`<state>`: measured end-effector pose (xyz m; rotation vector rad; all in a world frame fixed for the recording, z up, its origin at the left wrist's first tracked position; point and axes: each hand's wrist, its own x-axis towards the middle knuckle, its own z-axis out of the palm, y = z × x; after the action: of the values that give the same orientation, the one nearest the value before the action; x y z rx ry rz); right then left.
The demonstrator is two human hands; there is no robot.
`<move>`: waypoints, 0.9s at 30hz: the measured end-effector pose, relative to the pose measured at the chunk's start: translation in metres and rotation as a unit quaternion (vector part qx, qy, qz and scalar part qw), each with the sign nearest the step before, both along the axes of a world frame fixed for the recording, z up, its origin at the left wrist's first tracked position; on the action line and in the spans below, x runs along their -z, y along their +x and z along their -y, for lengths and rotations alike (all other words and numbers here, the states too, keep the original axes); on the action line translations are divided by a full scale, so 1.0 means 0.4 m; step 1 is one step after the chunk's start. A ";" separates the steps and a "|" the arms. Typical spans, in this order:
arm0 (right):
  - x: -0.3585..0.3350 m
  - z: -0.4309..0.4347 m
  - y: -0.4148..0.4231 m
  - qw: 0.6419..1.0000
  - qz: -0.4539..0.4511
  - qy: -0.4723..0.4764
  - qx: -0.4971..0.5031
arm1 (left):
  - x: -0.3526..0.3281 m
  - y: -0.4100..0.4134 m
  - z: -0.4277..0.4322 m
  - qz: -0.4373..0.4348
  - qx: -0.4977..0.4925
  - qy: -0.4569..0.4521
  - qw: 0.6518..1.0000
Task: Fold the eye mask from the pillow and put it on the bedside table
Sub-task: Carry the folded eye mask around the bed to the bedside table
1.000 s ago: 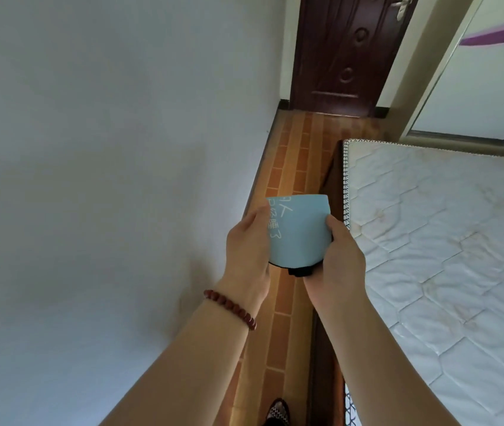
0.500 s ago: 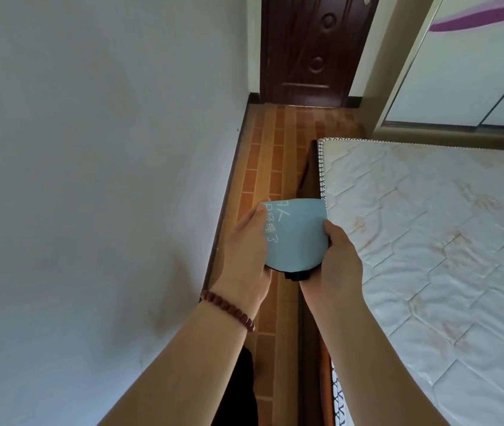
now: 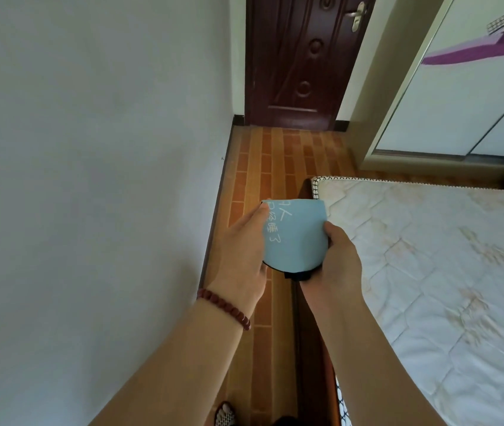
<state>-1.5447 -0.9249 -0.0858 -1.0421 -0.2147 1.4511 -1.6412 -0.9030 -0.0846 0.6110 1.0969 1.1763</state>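
Beside the bed, bare quilted mattress (image 3: 429,272) fills the right; grey wall (image 3: 91,179) on the left; strip of brick-pattern floor (image 3: 275,167) between, running to a dark wooden door (image 3: 300,56). Both arms out over the gap. Left hand (image 3: 241,259) and right hand (image 3: 336,262) each grip a side of the folded light-blue eye mask (image 3: 295,238), held in mid-air by the mattress corner. Red bead bracelet (image 3: 226,307) on left wrist.
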 end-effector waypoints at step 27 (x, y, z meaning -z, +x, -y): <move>-0.001 -1.060 0.297 0.999 0.005 -0.014 0.037 | -0.026 0.301 -1.056 -0.010 0.000 -0.023 1.000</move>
<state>-1.4257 -0.5008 -0.0856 -1.0697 -0.1611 1.3850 -1.5207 -0.4807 -0.0742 0.5889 1.1383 1.1439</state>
